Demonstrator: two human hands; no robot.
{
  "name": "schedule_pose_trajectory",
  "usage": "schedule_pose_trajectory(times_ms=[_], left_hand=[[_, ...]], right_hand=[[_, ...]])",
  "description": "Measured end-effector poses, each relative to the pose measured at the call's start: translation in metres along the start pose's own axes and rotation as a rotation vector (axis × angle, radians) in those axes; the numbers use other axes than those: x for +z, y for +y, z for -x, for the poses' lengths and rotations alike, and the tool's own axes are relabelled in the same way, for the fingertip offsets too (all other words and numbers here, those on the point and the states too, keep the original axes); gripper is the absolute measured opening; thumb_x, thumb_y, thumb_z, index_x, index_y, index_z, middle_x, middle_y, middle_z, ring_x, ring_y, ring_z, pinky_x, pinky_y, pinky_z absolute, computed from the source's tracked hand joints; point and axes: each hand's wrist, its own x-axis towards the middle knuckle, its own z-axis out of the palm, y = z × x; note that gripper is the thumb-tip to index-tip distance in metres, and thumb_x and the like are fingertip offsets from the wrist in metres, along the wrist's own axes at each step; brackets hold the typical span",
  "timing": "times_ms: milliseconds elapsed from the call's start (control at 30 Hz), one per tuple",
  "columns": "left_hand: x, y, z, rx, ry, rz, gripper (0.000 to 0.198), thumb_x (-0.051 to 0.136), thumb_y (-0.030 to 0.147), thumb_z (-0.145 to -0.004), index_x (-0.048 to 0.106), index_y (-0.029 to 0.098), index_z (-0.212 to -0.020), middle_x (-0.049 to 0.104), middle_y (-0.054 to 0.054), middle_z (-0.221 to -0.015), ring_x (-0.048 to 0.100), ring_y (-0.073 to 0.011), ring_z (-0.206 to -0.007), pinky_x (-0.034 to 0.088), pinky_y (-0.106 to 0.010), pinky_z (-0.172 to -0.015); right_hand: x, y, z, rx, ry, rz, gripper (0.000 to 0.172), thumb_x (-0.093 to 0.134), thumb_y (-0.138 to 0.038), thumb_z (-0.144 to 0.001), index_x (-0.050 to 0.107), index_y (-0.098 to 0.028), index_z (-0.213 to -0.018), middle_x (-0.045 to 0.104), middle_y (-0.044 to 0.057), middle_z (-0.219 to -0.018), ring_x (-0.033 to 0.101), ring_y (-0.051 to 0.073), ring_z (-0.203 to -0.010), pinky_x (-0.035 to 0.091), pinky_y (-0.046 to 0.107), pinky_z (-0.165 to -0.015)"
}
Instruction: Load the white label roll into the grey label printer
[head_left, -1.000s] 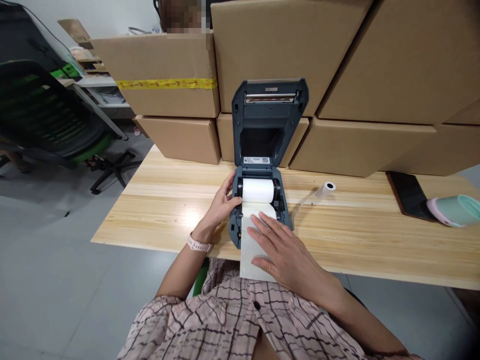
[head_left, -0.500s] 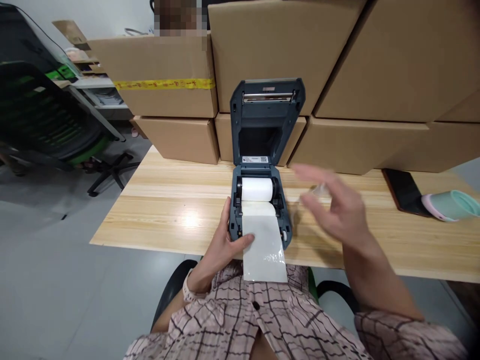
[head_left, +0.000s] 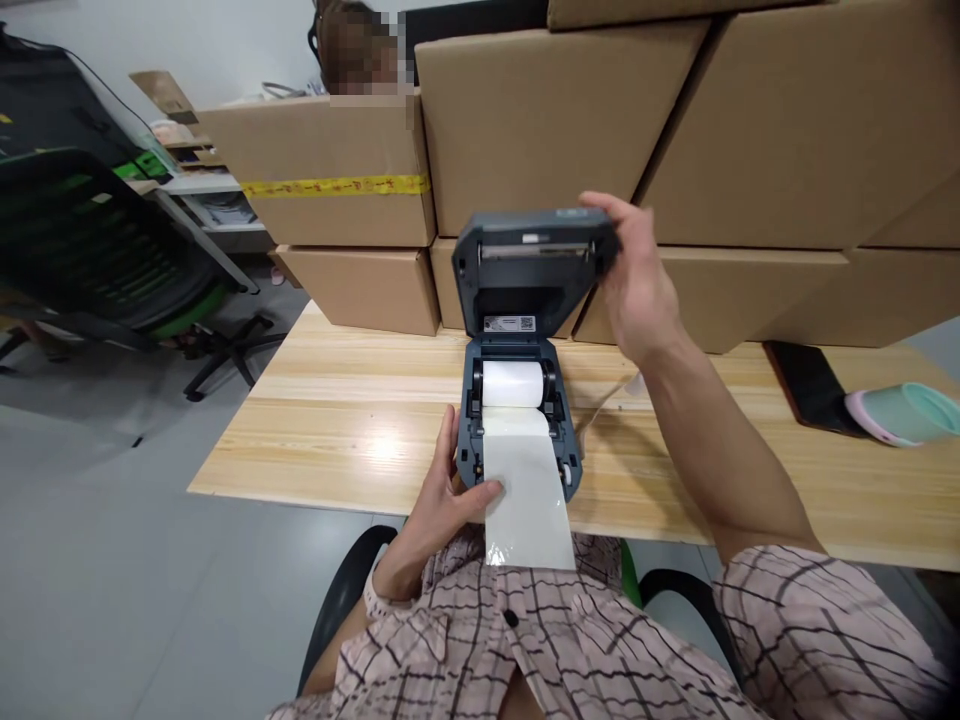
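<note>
A dark grey label printer point(head_left: 564, 430) sits near the table's front edge with its lid point(head_left: 521, 270) raised and tilted partly forward. Inside lies a roll of white labels point(head_left: 512, 384). From it a label strip point(head_left: 526, 495) runs toward me, over the printer's front and past the table edge. My left hand point(head_left: 435, 505) grips the printer's front left side, its thumb pressing the strip down. My right hand point(head_left: 639, 290) holds the lid's upper right corner, fingers over the top; part of its grip is hidden behind the lid.
Large cardboard boxes point(head_left: 540, 130) are stacked along the back of the wooden table point(head_left: 322, 420). A phone point(head_left: 814, 388) and a pale green cup point(head_left: 904, 412) lie at the right. A cable point(head_left: 604, 402) runs beside the printer. Another person's head shows behind the boxes.
My right hand has moved up from beside the printer and taken hold of the lid. The lid has tipped forward from nearly upright. My left hand stays on the printer and strip.
</note>
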Motion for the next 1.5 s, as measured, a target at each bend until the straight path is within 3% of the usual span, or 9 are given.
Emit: schedule_pose_trajectory(times_ms=[167, 333, 533, 933, 1033, 1133, 1233, 1367, 1500], left_hand=[[-0.012, 0.01, -0.013, 0.248, 0.166, -0.01, 0.081, 0.057, 0.059, -0.097, 0.018, 0.04, -0.165, 0.013, -0.003, -0.177, 0.011, -0.0315, -0.164, 0.023, -0.053, -0.131], [-0.004, 0.023, -0.031, 0.299, 0.213, -0.029, 0.085, 0.064, 0.062, -0.091, 0.026, 0.038, -0.163, 0.017, -0.002, -0.176, 0.013, -0.0334, -0.163, 0.019, -0.052, -0.132], [0.009, 0.011, -0.029, 0.103, 0.13, 0.066, 0.097, 0.073, 0.054, -0.087, 0.02, 0.031, -0.165, 0.02, -0.01, -0.175, 0.019, -0.0328, -0.162, 0.022, -0.049, -0.132], [0.009, 0.001, -0.029, 0.208, 0.145, 0.031, 0.088, 0.073, 0.055, -0.088, 0.031, 0.03, -0.161, 0.033, -0.012, -0.17, 0.036, -0.032, -0.155, 0.04, -0.044, -0.121], [0.006, -0.007, -0.015, 0.298, 0.296, -0.039, 0.071, 0.075, 0.049, -0.087, 0.046, 0.029, -0.15, 0.049, -0.011, -0.157, 0.05, -0.0276, -0.141, 0.047, -0.039, -0.11], [0.001, -0.02, 0.014, 0.405, 0.555, -0.071, 0.021, 0.07, 0.044, -0.092, 0.068, 0.023, -0.098, 0.066, -0.002, -0.096, 0.061, -0.0157, -0.089, 0.049, -0.027, -0.078], [-0.002, -0.028, 0.04, 0.19, 0.289, -0.054, 0.055, 0.056, 0.052, -0.098, 0.053, 0.018, -0.054, 0.045, 0.002, -0.054, 0.039, -0.0109, -0.053, 0.032, -0.026, -0.054], [0.005, -0.022, 0.046, -0.217, -0.178, 0.007, 0.067, 0.058, 0.072, -0.088, 0.058, 0.017, -0.051, 0.046, 0.001, -0.049, 0.033, -0.0089, -0.048, 0.022, -0.026, -0.051], [0.018, -0.014, 0.038, -0.294, -0.226, 0.045, 0.067, 0.067, 0.075, -0.08, 0.055, 0.017, -0.05, 0.042, 0.003, -0.047, 0.029, -0.0072, -0.047, 0.02, -0.025, -0.052]], right_hand=[[-0.001, -0.047, 0.108, -0.036, -0.11, -0.037, 0.063, 0.023, -0.069, -0.105, 0.053, -0.033, -0.147, 0.055, 0.004, -0.154, 0.046, 0.028, -0.149, 0.037, 0.057, -0.124], [0.008, -0.055, 0.177, -0.159, -0.156, 0.214, 0.05, 0.03, -0.053, -0.109, 0.058, -0.027, -0.141, 0.063, 0.009, -0.144, 0.049, 0.029, -0.146, 0.033, 0.058, -0.124], [0.027, -0.05, 0.191, -0.188, 0.033, 0.216, 0.038, 0.037, -0.043, -0.108, 0.065, -0.024, -0.125, 0.07, 0.01, -0.126, 0.058, 0.03, -0.134, 0.048, 0.053, -0.11], [0.05, -0.036, 0.207, -0.069, 0.211, 0.15, 0.029, 0.041, -0.03, -0.102, 0.069, -0.034, -0.109, 0.074, 0.001, -0.119, 0.062, 0.029, -0.127, 0.049, 0.059, -0.107], [0.051, -0.039, 0.204, -0.065, 0.22, 0.155, 0.031, 0.039, -0.033, -0.104, 0.07, -0.033, -0.106, 0.074, 0.002, -0.116, 0.063, 0.03, -0.125, 0.049, 0.059, -0.106], [0.052, -0.041, 0.204, -0.063, 0.252, 0.142, 0.032, 0.038, -0.034, -0.104, 0.07, -0.032, -0.105, 0.074, 0.003, -0.115, 0.064, 0.03, -0.125, 0.049, 0.059, -0.106], [0.053, -0.04, 0.205, -0.051, 0.258, 0.163, 0.034, 0.036, -0.035, -0.104, 0.07, -0.03, -0.102, 0.074, 0.004, -0.115, 0.063, 0.031, -0.126, 0.049, 0.059, -0.105], [0.054, -0.038, 0.206, -0.038, 0.275, 0.181, 0.035, 0.037, -0.034, -0.103, 0.071, -0.03, -0.099, 0.074, 0.004, -0.112, 0.064, 0.031, -0.125, 0.048, 0.06, -0.105], [0.056, -0.04, 0.203, -0.073, 0.292, 0.129, 0.031, 0.04, -0.029, -0.102, 0.071, -0.031, -0.102, 0.074, 0.002, -0.114, 0.064, 0.03, -0.124, 0.047, 0.059, -0.105]])
